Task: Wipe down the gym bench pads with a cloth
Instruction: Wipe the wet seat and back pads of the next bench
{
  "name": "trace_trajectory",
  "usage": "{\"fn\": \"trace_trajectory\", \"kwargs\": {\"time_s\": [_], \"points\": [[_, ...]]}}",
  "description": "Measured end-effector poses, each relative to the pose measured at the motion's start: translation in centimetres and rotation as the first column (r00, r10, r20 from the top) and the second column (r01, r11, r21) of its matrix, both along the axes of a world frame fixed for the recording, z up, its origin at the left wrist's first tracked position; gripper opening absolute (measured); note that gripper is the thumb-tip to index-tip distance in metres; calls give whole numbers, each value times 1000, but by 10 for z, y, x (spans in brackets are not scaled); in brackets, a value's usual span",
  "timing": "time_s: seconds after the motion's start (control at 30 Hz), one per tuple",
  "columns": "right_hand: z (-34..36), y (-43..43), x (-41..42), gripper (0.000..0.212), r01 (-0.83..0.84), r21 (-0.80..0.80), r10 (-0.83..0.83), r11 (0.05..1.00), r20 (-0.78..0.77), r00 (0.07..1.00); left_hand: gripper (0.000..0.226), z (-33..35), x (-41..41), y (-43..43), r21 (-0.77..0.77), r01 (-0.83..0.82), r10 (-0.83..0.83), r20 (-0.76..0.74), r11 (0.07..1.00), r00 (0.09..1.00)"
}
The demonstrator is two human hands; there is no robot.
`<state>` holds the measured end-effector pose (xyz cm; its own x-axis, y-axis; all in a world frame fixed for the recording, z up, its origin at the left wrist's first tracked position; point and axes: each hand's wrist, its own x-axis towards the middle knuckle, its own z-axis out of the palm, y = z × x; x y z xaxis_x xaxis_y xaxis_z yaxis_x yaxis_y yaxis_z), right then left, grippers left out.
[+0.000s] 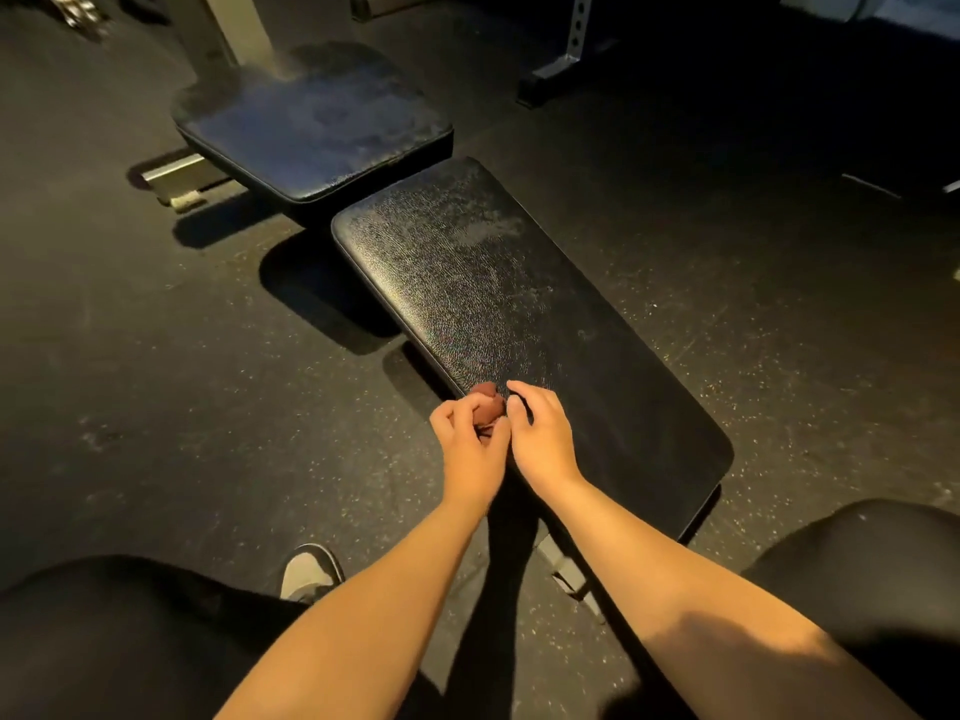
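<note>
A long black bench pad runs from the middle of the view toward me, with dusty pale smears on its far half. Beyond it sits a shorter, squarer seat pad, also smeared. My left hand hovers at the long pad's near left edge and grips a small bunched reddish-brown cloth. Right beside it, my right hand has curled fingers over the pad, its fingertips at the cloth. Whether the right hand pinches the cloth is hidden by its fingers.
Dark speckled rubber floor surrounds the bench. A grey metal upright and base stands at the back right, and a bench foot sticks out at the left. My knees and a shoe fill the bottom corners.
</note>
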<state>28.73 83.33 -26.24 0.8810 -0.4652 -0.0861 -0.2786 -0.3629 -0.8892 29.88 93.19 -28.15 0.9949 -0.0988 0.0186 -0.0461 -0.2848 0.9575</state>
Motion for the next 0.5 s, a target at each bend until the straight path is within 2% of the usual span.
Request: {"fn": "trace_trajectory", "kwargs": {"time_s": [0.1, 0.17, 0.3, 0.37, 0.43, 0.5], "points": [[2, 6, 0, 32, -14, -27, 14, 1000, 3, 1000, 30, 11, 20, 4, -52, -126, 126, -1, 991, 992], [2, 6, -2, 32, -32, -47, 31, 998, -10, 999, 30, 19, 39, 7, -53, -190, 188, -52, 980, 981], [1, 0, -10, 33, -56, -89, 51, 994, -54, 997, 27, 16, 51, 6, 157, -196, 216, -118, 968, 969], [-1, -1, -16, 33, -65, -110, 58, 992, -61, 996, 26, 16, 41, 3, 196, -229, 260, -152, 953, 953], [-5, -2, -22, 32, -64, -125, 54, 990, -76, 996, 25, 16, 34, 1, 170, -244, 272, -170, 955, 947], [-10, -2, -31, 32, -64, -145, 50, 987, -96, 994, 23, 14, 25, 2, 48, -205, 210, -145, 978, 967]]}}
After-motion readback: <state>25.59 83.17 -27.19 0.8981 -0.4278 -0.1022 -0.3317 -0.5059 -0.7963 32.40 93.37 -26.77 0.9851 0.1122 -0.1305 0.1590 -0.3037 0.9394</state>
